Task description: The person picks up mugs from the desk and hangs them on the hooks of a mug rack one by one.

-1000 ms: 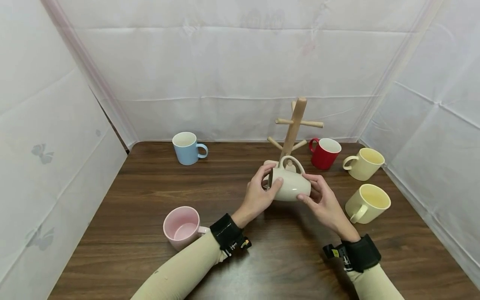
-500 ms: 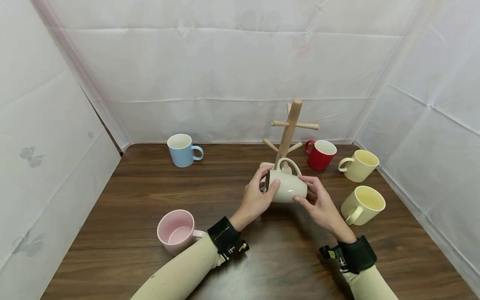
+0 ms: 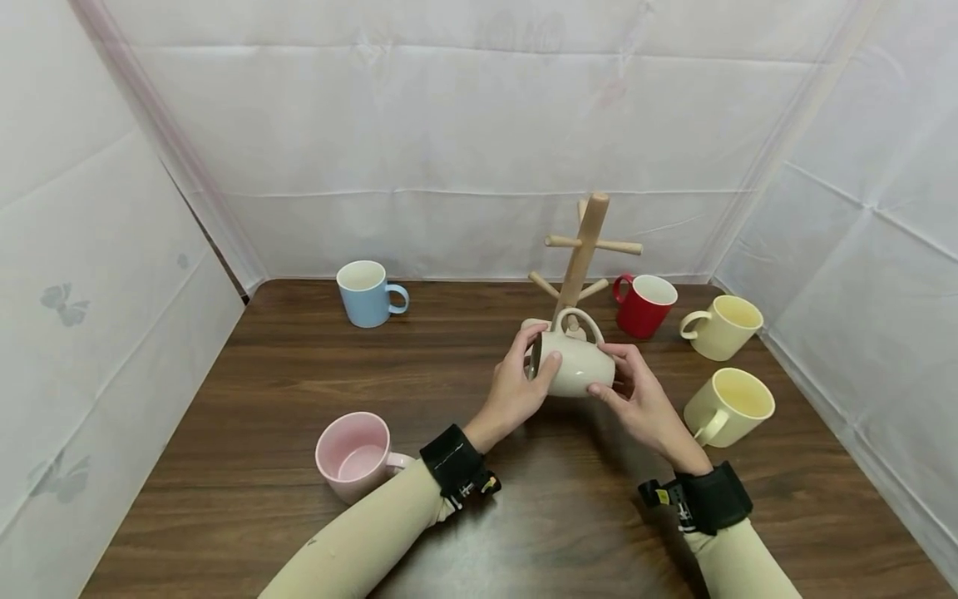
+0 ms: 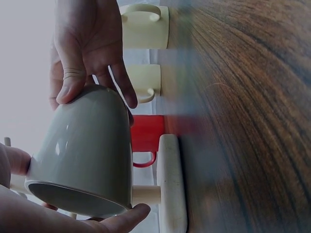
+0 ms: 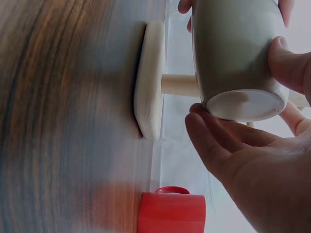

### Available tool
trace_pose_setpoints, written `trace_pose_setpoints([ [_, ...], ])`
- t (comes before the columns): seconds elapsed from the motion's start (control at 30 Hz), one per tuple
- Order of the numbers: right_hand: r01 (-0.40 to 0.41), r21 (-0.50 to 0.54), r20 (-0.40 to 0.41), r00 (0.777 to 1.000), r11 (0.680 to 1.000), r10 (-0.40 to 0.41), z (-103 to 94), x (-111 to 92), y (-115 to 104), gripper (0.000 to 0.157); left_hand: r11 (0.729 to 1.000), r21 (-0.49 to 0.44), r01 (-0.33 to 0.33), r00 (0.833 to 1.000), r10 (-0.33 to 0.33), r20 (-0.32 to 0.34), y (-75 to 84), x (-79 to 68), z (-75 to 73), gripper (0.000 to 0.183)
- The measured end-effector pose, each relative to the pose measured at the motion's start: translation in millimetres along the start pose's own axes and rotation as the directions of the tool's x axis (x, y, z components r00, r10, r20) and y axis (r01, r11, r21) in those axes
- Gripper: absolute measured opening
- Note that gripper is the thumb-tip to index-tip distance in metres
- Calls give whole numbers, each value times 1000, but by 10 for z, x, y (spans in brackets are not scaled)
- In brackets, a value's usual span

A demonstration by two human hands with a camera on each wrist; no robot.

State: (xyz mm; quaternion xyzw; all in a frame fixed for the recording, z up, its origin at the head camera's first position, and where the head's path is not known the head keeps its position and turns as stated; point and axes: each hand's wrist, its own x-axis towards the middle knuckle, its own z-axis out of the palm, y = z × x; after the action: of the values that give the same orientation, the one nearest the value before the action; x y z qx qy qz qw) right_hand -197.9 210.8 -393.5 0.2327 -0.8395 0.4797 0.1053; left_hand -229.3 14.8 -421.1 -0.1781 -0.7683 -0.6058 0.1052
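A greyish cream mug is held on its side above the table, its mouth turned to the left and its handle up. My left hand grips it at the rim end, thumb on the outside. At the base end, my right hand holds it between thumb and fingers. Just behind stands a wooden mug tree with bare pegs, its foot partly hidden by the mug. In the right wrist view the mug's pale bottom shows above my right fingers.
A red mug stands right of the mug tree. Two yellow mugs are at the far right. A light blue mug stands back left, and a pink mug is beside my left forearm. White sheeting encloses the table.
The head view shifts slightly. Both hands keep their hold on the cream mug, which stays in nearly the same place and tilt.
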Motion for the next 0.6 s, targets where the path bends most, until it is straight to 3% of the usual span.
trace_pose_setpoints([
  [0.3, -1, 29, 12, 1000, 1000, 0, -8, 41, 190, 56, 1000, 3, 21, 1000, -21, -5, -40, 37, 25, 48],
  [0.6, 5, 10, 30, 1000, 1000, -6, -18, 89, 117, 53, 999, -15, 29, 1000, -29, 10, -84, 58, 33, 50],
])
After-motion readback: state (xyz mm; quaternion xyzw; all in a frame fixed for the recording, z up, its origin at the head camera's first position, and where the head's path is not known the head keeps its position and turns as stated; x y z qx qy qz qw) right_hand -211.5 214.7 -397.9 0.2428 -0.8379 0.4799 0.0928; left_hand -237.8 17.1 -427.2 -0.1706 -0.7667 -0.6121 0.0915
